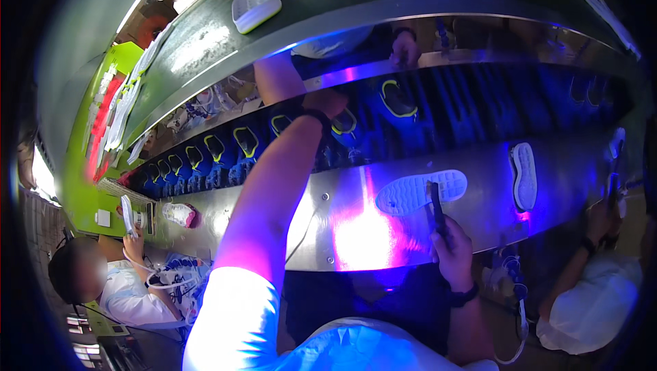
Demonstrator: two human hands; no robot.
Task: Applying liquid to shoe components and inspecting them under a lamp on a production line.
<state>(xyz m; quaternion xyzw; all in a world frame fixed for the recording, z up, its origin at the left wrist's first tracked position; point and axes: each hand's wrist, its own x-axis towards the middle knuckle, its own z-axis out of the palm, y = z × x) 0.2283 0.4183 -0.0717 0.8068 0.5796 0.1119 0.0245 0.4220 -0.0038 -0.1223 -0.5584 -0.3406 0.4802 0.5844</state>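
Lying on the steel desk (311,244), a white sole (404,196) is stretching its long axis left to right, its right end angling slightly away from the person. The dark-handled brush (437,216) is reaching across the sole's right half, bristle end foremost; whether the bristles are touching cannot be told. The right hand (454,251) is holding the handle in a closed grip, with the sole lying ahead and to the left of it, so this hand is being the nearer. The left hand (328,102) is extending well beyond, beside a dark blue shoe upper (343,123) in a long row; its grip's opening and contents cannot be told. Rightward, a second sole (524,178) is pointing away from the person. Farther off, more soles (256,5) are resting on a dark green surface (198,46).
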